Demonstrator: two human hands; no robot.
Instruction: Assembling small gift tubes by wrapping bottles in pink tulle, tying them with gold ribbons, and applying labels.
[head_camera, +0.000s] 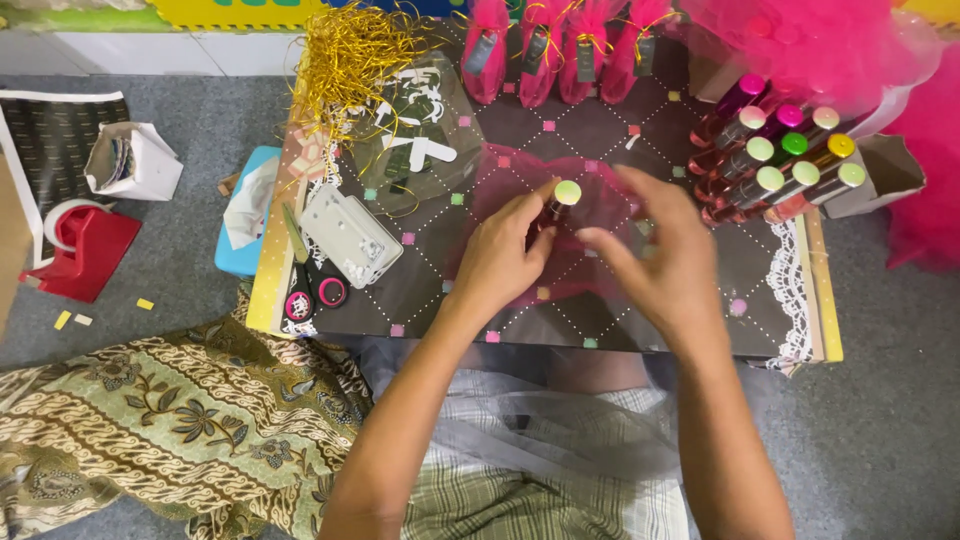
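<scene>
1. Nearest the wearer, a checked cloth (520, 470) covers the lap, and a batik cloth (170, 420) lies at 8 o'clock, pushed off the working surface.
2. The left hand (497, 262) pinches a small bottle (560, 203) with a pale green cap, fingers curled round its body; it is kept upright at the middle of a pink net square (590, 215), probably so the net can be gathered evenly round it.
3. The right hand (650, 255) hovers half open at 3 o'clock of the bottle, fingers bent over the net; whether it grips the net I cannot tell.
4. The low board (650, 330) serves as a table; scissors (300, 280) lie at 9 o'clock, within the left hand's reach.
5. At 2 o'clock a box (880, 170) holds more capped bottles (780, 165), stocked beside the right hand.
6. At 12 o'clock, farthest off, wrapped pink bundles (560, 50) stand in a row, gold ribbon (350, 55) heaped at 11.
</scene>
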